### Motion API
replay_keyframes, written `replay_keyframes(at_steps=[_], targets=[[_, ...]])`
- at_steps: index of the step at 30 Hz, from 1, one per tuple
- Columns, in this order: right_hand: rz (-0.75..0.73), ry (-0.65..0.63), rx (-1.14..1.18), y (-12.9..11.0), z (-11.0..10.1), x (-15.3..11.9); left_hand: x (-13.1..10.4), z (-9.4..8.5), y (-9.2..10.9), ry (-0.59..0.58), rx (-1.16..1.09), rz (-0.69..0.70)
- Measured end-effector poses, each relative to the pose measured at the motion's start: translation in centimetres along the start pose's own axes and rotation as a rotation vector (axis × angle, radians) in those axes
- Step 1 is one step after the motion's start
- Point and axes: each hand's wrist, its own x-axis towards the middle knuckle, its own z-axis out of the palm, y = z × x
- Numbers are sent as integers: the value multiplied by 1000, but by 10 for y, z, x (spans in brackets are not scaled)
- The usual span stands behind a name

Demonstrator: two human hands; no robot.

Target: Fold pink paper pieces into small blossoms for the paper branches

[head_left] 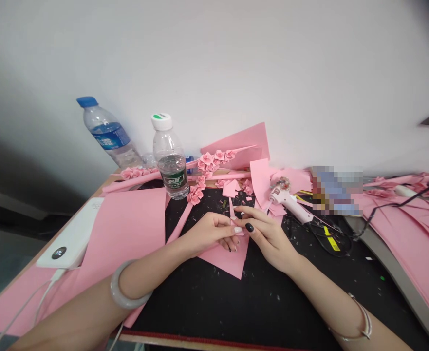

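Observation:
Both hands meet over the black mat [199, 312]. My left hand [216, 231] pinches a small pink paper strip [232, 207] between thumb and forefinger. The strip's narrow part points away from me, towards the wall. From the right, my right hand [263, 231] closes its thumb and fingers on the same strip. Its lower end is partly hidden by the fingertips. Beneath the hands lies a flat pink paper sheet [232, 265]. Just beyond are small pink paper cuttings [231, 187] and a stem with folded paper flowers [195, 192].
A glue gun [290, 202] with its cord lies right of the hands. Two bottles, one clear with a white cap [170, 165], one blue-capped [106, 131], stand at the back left. A white power bank [70, 234] rests beside large pink sheets [126, 224]. More pink paper [415, 234] lies right.

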Motion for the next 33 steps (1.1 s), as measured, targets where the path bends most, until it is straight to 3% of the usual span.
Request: replay_keyframes(at_steps=[14, 19, 25, 33], targets=[[27, 12, 171, 0, -1, 1, -1, 1, -2, -38, 82, 51], [181, 91, 131, 1, 4, 1, -1, 3, -3, -62, 114, 68], [199, -106, -44, 1, 9, 0, -3, 5, -3, -67, 166, 55], [154, -70, 53, -1, 10, 0, -3, 3, -1, -90, 132, 55]])
